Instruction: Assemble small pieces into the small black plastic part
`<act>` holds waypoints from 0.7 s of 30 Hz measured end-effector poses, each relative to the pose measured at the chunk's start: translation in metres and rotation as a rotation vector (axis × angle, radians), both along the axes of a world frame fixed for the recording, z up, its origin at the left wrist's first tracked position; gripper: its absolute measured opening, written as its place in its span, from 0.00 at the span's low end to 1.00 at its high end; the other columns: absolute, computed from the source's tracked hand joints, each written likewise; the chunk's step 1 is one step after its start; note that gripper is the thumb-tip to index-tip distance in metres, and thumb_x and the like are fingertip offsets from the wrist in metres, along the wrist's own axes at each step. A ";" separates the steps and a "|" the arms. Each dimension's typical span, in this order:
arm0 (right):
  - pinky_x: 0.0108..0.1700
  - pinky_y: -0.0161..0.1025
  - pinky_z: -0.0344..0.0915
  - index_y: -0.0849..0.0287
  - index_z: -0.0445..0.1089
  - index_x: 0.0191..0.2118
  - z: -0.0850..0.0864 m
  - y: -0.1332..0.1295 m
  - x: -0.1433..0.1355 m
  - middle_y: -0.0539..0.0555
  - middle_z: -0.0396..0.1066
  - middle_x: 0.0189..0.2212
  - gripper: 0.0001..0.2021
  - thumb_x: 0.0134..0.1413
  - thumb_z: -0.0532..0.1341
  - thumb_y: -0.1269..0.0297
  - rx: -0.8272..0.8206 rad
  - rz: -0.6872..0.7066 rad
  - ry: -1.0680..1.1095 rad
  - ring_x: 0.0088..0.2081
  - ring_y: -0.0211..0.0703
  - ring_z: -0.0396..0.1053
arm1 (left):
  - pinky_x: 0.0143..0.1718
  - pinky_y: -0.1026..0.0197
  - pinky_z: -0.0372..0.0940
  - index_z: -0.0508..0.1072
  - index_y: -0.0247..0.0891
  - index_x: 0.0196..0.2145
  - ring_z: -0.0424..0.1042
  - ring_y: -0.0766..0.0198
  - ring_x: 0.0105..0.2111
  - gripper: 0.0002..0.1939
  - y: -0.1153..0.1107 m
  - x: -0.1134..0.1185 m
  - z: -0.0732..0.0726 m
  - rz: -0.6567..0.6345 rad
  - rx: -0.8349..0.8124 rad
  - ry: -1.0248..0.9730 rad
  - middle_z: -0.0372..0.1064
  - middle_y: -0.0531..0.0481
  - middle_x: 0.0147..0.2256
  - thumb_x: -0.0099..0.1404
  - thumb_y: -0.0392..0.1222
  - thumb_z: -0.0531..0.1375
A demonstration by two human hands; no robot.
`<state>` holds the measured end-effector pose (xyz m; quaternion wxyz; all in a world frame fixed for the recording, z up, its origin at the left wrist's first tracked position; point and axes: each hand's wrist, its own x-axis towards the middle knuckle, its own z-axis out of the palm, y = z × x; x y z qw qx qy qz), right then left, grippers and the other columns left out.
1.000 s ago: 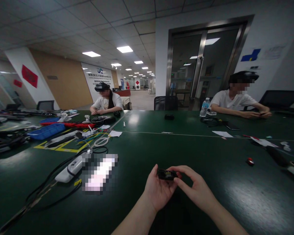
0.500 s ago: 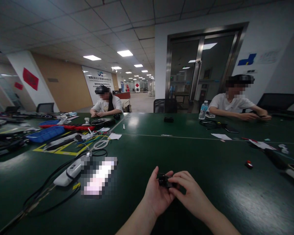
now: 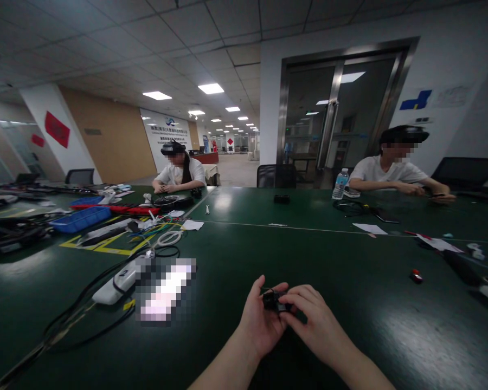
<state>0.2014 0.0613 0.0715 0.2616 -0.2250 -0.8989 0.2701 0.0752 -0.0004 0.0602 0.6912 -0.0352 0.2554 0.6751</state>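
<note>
My left hand (image 3: 261,326) is palm up over the front of the table, its thumb raised, cradling a small black device (image 3: 270,301). The device's exact kind is too dark to make out; a thin dark strand shows at its upper edge. From the right, my right hand (image 3: 318,320) pinches the same device between thumb and fingers, which cover its right end. Both hands are close together, just above the dark green tabletop (image 3: 228,276).
To the left lie a white power strip (image 3: 120,284) with black cables and a blurred bright screen (image 3: 168,290). Beyond are a blue tray (image 3: 81,219) and loose wires. A small red object (image 3: 416,276) sits at right. Two people sit across, near a water bottle (image 3: 340,184).
The view has shifted slightly, moving the surroundings a little to the right. My hands keep the same hold on the black device, with hardly any finger movement.
</note>
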 end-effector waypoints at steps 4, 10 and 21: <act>0.45 0.47 0.63 0.49 0.72 0.37 -0.001 0.000 0.000 0.51 0.71 0.38 0.10 0.48 0.61 0.69 -0.061 0.004 0.032 0.43 0.49 0.64 | 0.23 0.63 0.64 0.69 0.27 0.40 0.71 0.58 0.26 0.20 0.001 -0.002 -0.001 -0.005 -0.026 0.019 0.69 0.41 0.28 0.65 0.50 0.50; 0.45 0.45 0.65 0.50 0.71 0.38 -0.002 0.002 0.000 0.52 0.70 0.38 0.09 0.49 0.60 0.66 -0.232 -0.044 0.117 0.40 0.46 0.66 | 0.26 0.63 0.67 0.67 0.28 0.42 0.73 0.54 0.32 0.21 0.001 -0.003 0.000 -0.002 -0.064 -0.023 0.69 0.38 0.32 0.65 0.52 0.52; 0.44 0.47 0.67 0.56 0.70 0.39 0.003 0.017 0.009 0.56 0.73 0.37 0.19 0.42 0.65 0.50 -0.547 -0.149 0.424 0.39 0.48 0.71 | 0.34 0.58 0.70 0.65 0.27 0.44 0.73 0.51 0.37 0.22 -0.001 -0.002 0.002 0.026 -0.072 -0.056 0.69 0.31 0.38 0.64 0.51 0.54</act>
